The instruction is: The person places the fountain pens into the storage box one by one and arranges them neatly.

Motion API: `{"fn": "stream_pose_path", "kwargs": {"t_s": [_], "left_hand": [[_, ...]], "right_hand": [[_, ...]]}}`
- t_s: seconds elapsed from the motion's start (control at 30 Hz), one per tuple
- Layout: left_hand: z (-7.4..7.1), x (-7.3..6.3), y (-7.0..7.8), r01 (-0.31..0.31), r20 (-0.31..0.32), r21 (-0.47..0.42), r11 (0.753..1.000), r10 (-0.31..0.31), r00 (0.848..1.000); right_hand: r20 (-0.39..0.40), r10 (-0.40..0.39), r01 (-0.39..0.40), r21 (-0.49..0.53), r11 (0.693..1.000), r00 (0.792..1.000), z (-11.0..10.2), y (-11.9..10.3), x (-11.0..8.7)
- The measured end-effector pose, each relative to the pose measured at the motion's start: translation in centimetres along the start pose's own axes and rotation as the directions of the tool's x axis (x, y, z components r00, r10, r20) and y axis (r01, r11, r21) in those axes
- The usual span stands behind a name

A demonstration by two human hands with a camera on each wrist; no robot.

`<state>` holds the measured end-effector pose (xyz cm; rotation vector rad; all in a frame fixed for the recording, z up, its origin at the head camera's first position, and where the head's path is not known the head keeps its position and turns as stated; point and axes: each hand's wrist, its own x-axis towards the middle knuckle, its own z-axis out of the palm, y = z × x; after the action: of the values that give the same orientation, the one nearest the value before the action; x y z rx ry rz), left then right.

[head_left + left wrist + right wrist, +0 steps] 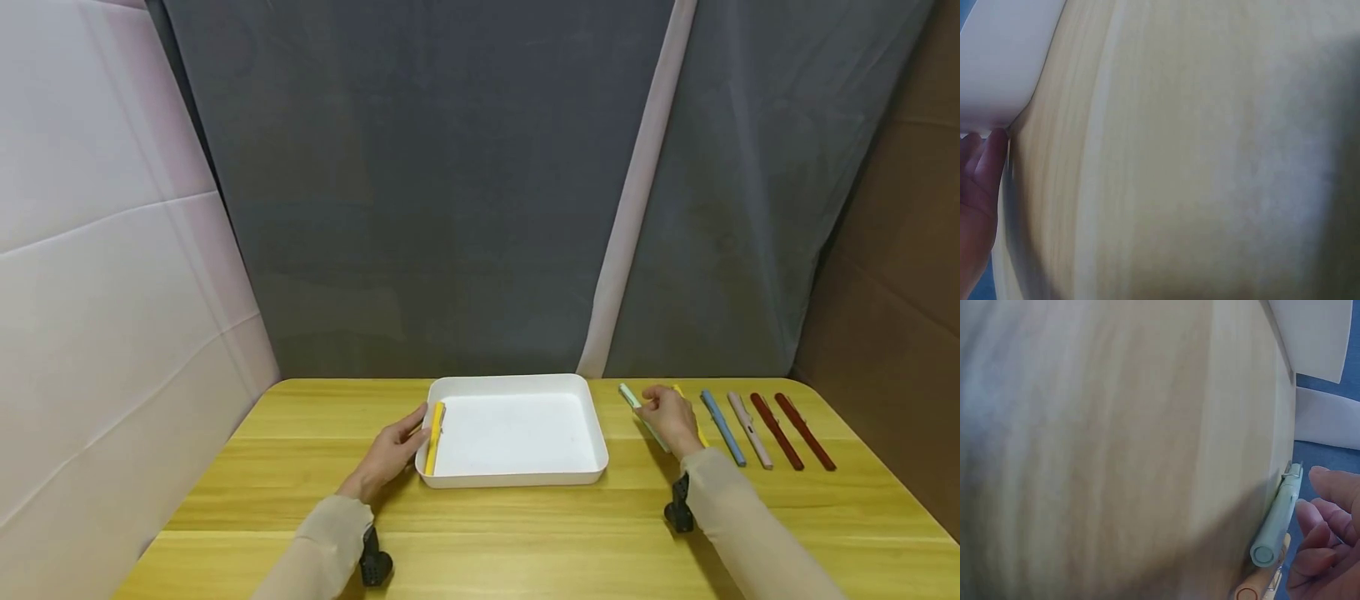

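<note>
A white tray [517, 481] sits mid-table with a yellow pen [434, 439] lying along its left inner side. My left hand [386, 457] touches the tray's left wall, fingers fairly straight; the left wrist view shows its fingertips against the outer wall. Right of the tray, my right hand [670, 418] hovers over a mint green pen [1277, 515], thumb and loosely bent fingers beside it with a gap. A second yellow pen [702, 437] lies partly hidden behind that hand; its end shows orange in the right wrist view.
Right of the right hand, a blue pen [723, 428], a pale pinkish pen [750, 430] and two dark red pens [777, 432] lie in a slanted row on the wooden table [495, 533]. A grey curtain [420, 192] hangs behind the table.
</note>
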<state>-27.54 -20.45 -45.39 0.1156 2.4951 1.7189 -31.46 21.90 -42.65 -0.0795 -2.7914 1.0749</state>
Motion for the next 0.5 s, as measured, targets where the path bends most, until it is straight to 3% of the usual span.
{"fn": "stream_pose_path", "kwargs": {"t_s": [0.5], "left_hand": [[0.10, -0.03, 0.01, 0.006, -0.003, 0.006, 1.000, -0.006, 1.000]], "right_hand": [[0.033, 0.000, 0.001, -0.002, 1.000, 0.999, 0.21, 0.87, 0.91]]}}
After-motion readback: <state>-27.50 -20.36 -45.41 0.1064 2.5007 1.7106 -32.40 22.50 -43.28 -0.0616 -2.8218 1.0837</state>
